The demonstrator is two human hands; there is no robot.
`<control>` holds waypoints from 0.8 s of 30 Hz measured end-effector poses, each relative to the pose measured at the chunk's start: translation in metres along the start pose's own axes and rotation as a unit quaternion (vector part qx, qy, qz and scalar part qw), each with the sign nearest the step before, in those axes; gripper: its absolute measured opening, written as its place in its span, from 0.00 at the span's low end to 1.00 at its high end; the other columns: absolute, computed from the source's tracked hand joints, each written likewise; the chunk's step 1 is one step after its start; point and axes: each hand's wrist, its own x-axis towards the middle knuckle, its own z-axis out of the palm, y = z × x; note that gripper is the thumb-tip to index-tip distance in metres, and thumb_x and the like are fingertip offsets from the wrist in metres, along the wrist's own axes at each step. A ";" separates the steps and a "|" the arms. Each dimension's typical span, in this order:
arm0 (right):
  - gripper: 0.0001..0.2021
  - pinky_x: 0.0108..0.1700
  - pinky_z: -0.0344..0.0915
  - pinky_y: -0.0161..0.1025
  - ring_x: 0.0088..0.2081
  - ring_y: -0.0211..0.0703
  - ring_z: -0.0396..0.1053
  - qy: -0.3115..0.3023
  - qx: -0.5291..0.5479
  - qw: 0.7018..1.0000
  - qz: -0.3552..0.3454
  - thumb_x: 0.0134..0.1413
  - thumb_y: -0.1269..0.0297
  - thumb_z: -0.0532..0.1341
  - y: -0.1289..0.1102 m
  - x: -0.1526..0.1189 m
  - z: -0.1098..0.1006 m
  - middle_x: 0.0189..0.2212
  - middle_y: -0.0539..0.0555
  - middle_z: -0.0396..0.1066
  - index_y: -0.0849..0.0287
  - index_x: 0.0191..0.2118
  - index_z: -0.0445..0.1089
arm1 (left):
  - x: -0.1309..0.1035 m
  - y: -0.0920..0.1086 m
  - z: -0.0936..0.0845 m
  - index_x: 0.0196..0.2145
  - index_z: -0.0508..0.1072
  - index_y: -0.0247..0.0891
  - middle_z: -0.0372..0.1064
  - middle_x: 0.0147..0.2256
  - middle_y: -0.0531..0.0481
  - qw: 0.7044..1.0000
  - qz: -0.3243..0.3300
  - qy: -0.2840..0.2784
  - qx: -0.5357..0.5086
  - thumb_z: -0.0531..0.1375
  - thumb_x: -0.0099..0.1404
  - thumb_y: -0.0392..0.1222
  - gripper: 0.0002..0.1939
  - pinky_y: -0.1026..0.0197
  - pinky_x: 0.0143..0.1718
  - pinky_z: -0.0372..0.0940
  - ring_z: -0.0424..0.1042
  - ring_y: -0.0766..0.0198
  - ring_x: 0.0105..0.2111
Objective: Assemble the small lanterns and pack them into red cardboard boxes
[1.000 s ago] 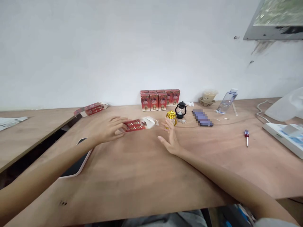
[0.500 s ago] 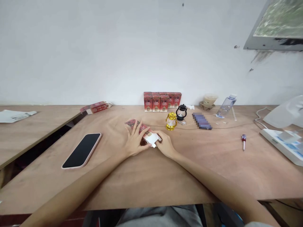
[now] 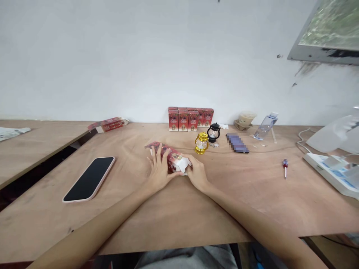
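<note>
**Brown wooden table (image 3: 224, 213) by a pale wall (image 3: 112, 56): two bare hands on a red printed cardboard carton (image 3: 174, 156)**

Carton lies slanted on the tabletop, front and centre, white paper end flaps (image 3: 182, 163) toward the right. Left hand (image 3: 159, 170) holds the carton body in a fairly wide grip, fingers spread over it, thumb near the flap end, seemingly to steady it. Right hand (image 3: 198, 175) is bunched narrow at the flaps, presumably to work them; fingertips partly hidden, can't tell if pinching. Shiny gold miniature lantern (image 3: 201, 144) stands upright just beyond, beside a black miniature lantern (image 3: 213, 132), probably kept within reach. Upright red printed boxes (image 3: 183, 121) line up near the wall, likely out of the way.
</note>
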 end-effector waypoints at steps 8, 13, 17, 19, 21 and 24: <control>0.11 0.46 0.68 0.44 0.45 0.45 0.70 0.020 0.051 0.998 -0.019 0.49 0.74 0.51 0.005 -0.002 0.004 0.45 0.55 0.70 0.55 0.35 0.67 | 0.004 -0.018 -0.003 0.59 0.51 0.40 0.42 0.63 0.35 0.996 0.040 -0.028 -0.080 0.56 0.62 0.51 0.32 0.43 0.60 0.50 0.45 0.47 0.64; 0.16 0.51 0.66 0.43 0.47 0.43 0.69 -0.013 0.003 0.998 -0.069 0.51 0.76 0.50 0.001 -0.005 0.005 0.46 0.55 0.69 0.55 0.38 0.72 | 0.004 -0.020 0.002 0.57 0.52 0.39 0.44 0.62 0.34 0.998 0.014 -0.014 -0.058 0.62 0.54 0.53 0.38 0.41 0.59 0.52 0.51 0.45 0.61; 0.18 0.48 0.66 0.43 0.45 0.44 0.70 -0.003 -0.016 0.999 -0.052 0.50 0.78 0.49 0.003 -0.002 0.005 0.44 0.55 0.70 0.56 0.38 0.73 | 0.005 -0.019 -0.001 0.58 0.52 0.39 0.45 0.62 0.35 0.996 0.042 -0.041 -0.073 0.58 0.58 0.47 0.32 0.44 0.57 0.57 0.54 0.47 0.61; 0.18 0.46 0.67 0.43 0.42 0.43 0.70 0.013 -0.016 0.999 -0.028 0.49 0.79 0.49 0.005 0.000 0.004 0.41 0.54 0.72 0.55 0.37 0.73 | 0.006 -0.019 -0.004 0.58 0.51 0.39 0.44 0.63 0.37 0.993 0.070 -0.062 -0.078 0.56 0.59 0.44 0.32 0.46 0.56 0.58 0.52 0.48 0.61; 0.19 0.44 0.67 0.42 0.40 0.43 0.71 0.024 -0.011 1.000 -0.010 0.49 0.79 0.49 0.007 0.002 0.004 0.38 0.54 0.73 0.55 0.37 0.73 | 0.007 -0.021 -0.005 0.59 0.50 0.40 0.43 0.63 0.38 0.991 0.088 -0.061 -0.079 0.55 0.59 0.43 0.31 0.46 0.56 0.58 0.49 0.48 0.62; 0.18 0.43 0.67 0.42 0.39 0.43 0.71 0.027 -0.006 1.000 0.002 0.49 0.78 0.49 0.009 0.003 0.004 0.37 0.54 0.73 0.56 0.37 0.73 | 0.008 -0.027 -0.004 0.56 0.52 0.39 0.44 0.63 0.36 0.988 0.118 -0.029 -0.093 0.55 0.59 0.42 0.28 0.46 0.57 0.57 0.45 0.49 0.64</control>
